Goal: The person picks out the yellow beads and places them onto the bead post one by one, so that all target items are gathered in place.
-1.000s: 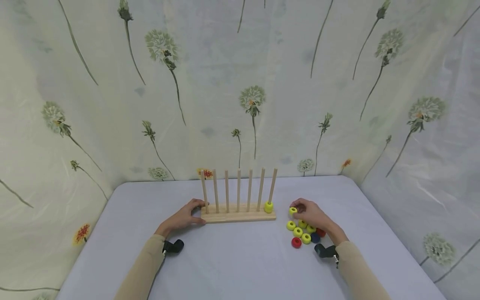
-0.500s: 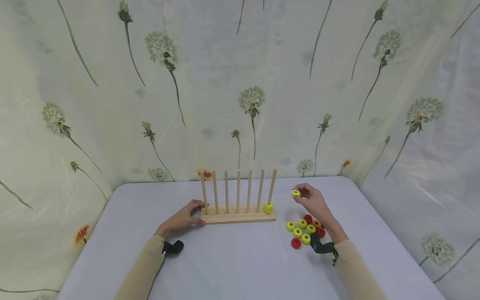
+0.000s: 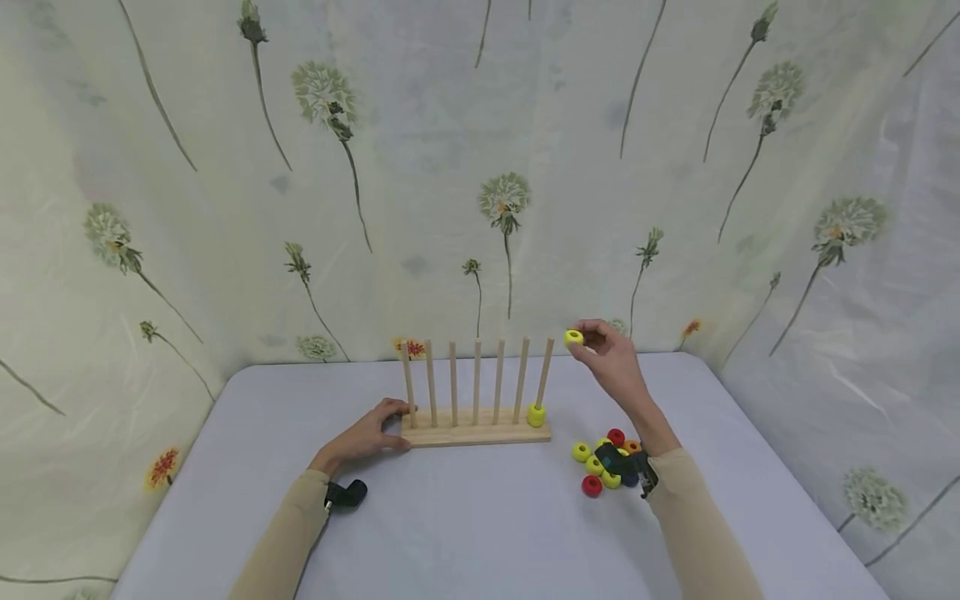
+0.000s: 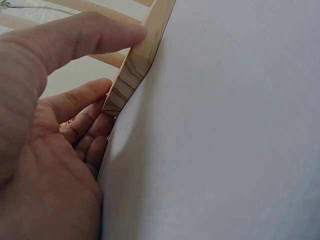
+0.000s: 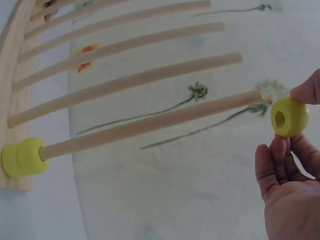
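A wooden peg rack with several upright pegs stands on the table. My left hand grips its left end; in the left wrist view the thumb lies along one long side of the base and fingertips touch the other. My right hand pinches a yellow bead between thumb and fingers. This bead is raised level with the top of the rightmost peg, a little to its right, its hole facing the peg tip in the right wrist view. Two yellow beads sit stacked at that peg's foot.
Loose yellow beads, red beads, an orange bead and a dark blue one lie right of the rack, partly hidden under the right wrist camera. A flowered cloth hangs behind the table.
My right hand has lifted the yellow bead from beside the loose beads, up and then leftward to the rightmost peg's top. The left hand and the rack stay in place.
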### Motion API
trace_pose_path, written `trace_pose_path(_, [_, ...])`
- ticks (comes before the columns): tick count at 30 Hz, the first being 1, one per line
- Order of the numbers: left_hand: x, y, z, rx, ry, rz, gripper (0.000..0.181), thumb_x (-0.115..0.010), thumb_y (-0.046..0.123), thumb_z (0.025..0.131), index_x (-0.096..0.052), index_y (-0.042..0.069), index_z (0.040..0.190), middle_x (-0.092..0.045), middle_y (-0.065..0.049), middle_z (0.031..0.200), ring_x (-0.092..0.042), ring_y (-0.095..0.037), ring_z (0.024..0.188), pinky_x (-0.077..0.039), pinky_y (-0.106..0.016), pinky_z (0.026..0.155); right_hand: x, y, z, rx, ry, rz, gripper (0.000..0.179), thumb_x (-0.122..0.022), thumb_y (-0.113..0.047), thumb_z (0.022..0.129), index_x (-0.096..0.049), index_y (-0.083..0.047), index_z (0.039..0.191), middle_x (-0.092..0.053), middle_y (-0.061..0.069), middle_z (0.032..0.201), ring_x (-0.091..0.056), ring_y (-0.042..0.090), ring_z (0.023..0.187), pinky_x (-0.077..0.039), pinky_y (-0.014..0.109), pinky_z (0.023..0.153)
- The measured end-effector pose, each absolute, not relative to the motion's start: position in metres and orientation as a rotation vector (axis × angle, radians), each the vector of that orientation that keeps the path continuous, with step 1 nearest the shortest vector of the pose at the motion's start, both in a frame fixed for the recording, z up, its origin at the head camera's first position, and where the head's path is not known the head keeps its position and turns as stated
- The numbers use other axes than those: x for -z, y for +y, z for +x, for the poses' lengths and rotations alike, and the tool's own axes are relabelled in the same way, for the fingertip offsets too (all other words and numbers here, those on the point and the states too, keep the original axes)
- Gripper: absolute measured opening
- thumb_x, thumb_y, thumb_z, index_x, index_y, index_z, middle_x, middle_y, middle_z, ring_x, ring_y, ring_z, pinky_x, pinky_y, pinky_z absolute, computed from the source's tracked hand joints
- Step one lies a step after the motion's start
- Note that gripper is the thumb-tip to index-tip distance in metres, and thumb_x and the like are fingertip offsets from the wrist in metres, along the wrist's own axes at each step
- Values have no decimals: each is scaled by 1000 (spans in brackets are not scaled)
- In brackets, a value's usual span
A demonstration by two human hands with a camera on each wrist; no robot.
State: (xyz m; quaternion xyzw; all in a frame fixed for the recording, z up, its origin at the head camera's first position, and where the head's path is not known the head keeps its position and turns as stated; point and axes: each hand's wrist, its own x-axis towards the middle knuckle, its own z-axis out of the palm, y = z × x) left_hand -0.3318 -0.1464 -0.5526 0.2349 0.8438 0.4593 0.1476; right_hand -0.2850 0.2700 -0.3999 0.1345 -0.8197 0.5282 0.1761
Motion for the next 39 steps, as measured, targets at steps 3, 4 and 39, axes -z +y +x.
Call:
trace_pose_path(3, [552,-146,-331,-1320,2424,680,70,-81,27,76,-51,9,137,-43,-10,140,-32,-33,139,-22,-55,115,395,264,-288,-1514,-2304,418,33,-68,-17,90,-58,2,116,-58,11,114,-56,6,97,-47,11,84])
trace_pose_path(4, [552,-146,-330,-1317,2423,681,70,-81,27,76,-51,9,137,-43,-10,140,-32,-33,139,-23,-54,115,394,262,-289,-1513,-2307,425,33,-68,-17,90,-59,1,116,-58,11,113,-56,6,97,-47,12,85])
trace_pose_path(39, [550,-147,-331,-1298,2432,695,68,-80,27,77,-52,11,137,-42,-11,140,-33,-32,138,-23,-55,115,369,236,-277,-1411,-2472,439,31,-65,-11,91,-59,4,118,-59,18,114,-53,15,94,-47,29,87])
